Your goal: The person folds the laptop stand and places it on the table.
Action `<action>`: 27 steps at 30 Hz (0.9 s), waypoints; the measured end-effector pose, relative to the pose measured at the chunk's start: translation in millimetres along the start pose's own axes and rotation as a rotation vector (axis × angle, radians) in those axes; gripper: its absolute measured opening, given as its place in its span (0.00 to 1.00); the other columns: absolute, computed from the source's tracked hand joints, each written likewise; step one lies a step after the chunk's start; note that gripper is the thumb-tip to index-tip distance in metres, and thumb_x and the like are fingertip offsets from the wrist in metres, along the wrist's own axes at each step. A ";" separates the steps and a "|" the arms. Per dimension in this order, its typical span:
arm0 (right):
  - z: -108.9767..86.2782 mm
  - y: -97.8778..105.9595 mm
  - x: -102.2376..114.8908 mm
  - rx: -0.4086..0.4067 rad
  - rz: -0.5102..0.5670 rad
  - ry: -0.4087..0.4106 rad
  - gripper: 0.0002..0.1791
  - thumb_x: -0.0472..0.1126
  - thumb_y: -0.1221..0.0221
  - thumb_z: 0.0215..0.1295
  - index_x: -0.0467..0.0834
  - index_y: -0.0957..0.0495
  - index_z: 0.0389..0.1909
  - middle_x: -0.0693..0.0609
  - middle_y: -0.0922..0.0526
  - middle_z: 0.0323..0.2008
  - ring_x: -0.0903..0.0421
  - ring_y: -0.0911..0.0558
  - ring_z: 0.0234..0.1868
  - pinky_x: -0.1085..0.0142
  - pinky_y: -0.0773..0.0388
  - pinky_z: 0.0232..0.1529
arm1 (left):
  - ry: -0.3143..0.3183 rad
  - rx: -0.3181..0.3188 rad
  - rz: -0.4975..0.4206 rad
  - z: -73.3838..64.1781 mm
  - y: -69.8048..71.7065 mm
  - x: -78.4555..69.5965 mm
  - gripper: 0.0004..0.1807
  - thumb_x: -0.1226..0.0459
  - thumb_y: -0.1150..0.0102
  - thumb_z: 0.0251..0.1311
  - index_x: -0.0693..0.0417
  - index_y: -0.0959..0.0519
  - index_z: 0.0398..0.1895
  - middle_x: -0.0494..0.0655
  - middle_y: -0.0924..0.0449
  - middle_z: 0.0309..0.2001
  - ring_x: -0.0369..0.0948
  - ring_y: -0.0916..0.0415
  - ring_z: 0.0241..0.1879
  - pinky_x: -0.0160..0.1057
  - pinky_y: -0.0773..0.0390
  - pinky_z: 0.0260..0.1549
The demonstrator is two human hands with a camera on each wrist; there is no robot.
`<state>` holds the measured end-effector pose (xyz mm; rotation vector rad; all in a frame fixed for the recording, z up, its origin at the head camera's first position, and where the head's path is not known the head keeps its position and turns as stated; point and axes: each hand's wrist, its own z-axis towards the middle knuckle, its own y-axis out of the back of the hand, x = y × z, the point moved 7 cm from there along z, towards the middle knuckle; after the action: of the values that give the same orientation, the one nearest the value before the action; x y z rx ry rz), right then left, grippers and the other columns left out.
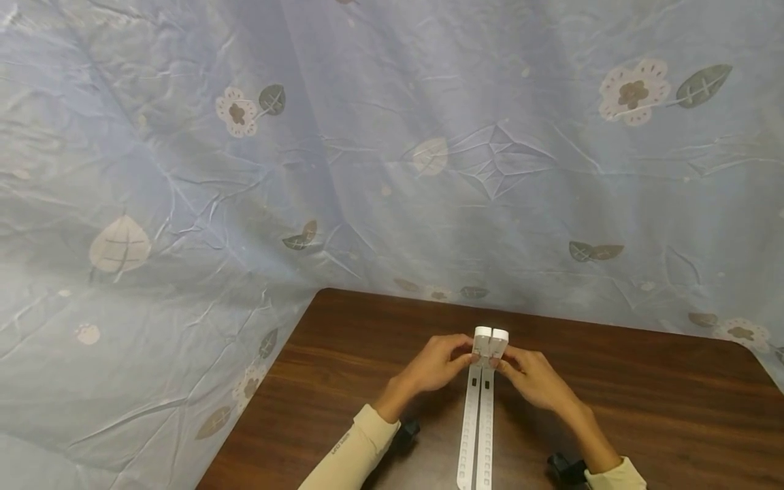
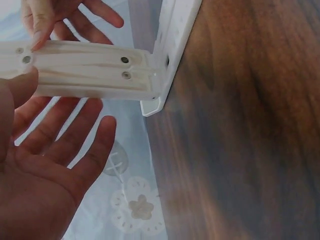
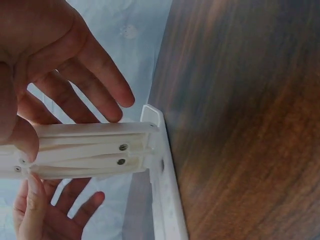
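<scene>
A white plastic folding stand (image 1: 469, 425) lies with two long, perforated base strips side by side on the table. From their far end rises a white upright part (image 1: 490, 342), made of two narrow halves set close together, with small screws on its near face in the wrist views. My left hand (image 1: 431, 364) pinches the upright from the left, thumb on the near face, fingers spread along the side. From the right, my right hand (image 1: 537, 382) grips the upright likewise; its thumb (image 3: 25, 140) presses near the top. The two thumbs are close together.
The dark brown wooden table (image 1: 643, 395) carries the stand. Behind it and to the left hangs a pale blue curtain (image 1: 392, 170) with flowers and leaves, close to the table's back edge. Dark straps (image 1: 566, 469) sit at the wrists by the cream sleeves (image 1: 352, 452).
</scene>
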<state>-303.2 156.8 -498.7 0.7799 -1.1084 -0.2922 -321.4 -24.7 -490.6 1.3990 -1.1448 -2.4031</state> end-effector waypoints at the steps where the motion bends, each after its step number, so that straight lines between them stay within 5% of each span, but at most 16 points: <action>1: -0.7 1.3 0.1 0.012 0.018 -0.007 0.22 0.50 0.42 0.82 0.43 0.19 0.68 0.37 0.13 0.62 0.33 0.13 0.61 0.35 0.15 0.59 | 0.008 0.005 -0.008 -0.1 1.5 0.4 0.13 0.60 0.39 0.78 0.52 0.15 0.59 0.47 0.10 0.56 0.39 0.13 0.56 0.35 0.15 0.58; 5: -3.7 9.4 1.0 0.047 0.043 -0.016 0.26 0.51 0.41 0.82 0.42 0.22 0.72 0.38 0.15 0.65 0.32 0.18 0.67 0.31 0.21 0.65 | 0.052 0.034 -0.039 -1.6 9.8 0.9 0.16 0.56 0.38 0.78 0.50 0.16 0.62 0.47 0.11 0.59 0.42 0.15 0.61 0.43 0.16 0.63; 14: -1.8 22.1 5.7 0.172 0.310 -0.003 0.20 0.45 0.49 0.87 0.34 0.21 0.65 0.31 0.17 0.63 0.28 0.18 0.64 0.51 0.10 0.56 | 0.102 0.087 -0.284 3.2 25.7 -6.1 0.19 0.57 0.48 0.84 0.61 0.18 0.63 0.58 0.12 0.58 0.56 0.11 0.55 0.48 0.09 0.50; 22: -2.8 19.6 0.5 0.160 0.342 -0.038 0.19 0.45 0.46 0.86 0.34 0.20 0.62 0.31 0.18 0.63 0.30 0.18 0.65 0.52 0.10 0.56 | 0.095 0.125 -0.245 3.9 24.2 -7.8 0.19 0.56 0.48 0.84 0.60 0.15 0.59 0.59 0.10 0.54 0.59 0.11 0.52 0.49 0.08 0.49; 27: -6.0 19.4 0.8 0.155 0.337 -0.023 0.19 0.44 0.46 0.85 0.34 0.20 0.63 0.31 0.18 0.63 0.30 0.18 0.65 0.56 0.10 0.56 | 0.110 0.135 -0.215 0.8 23.2 -9.0 0.19 0.54 0.46 0.83 0.56 0.14 0.59 0.56 0.10 0.54 0.42 0.09 0.44 0.43 0.09 0.47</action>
<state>-300.6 172.5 -486.0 0.7128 -1.2733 0.0694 -322.7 -36.4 -468.6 1.7557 -1.2050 -2.3885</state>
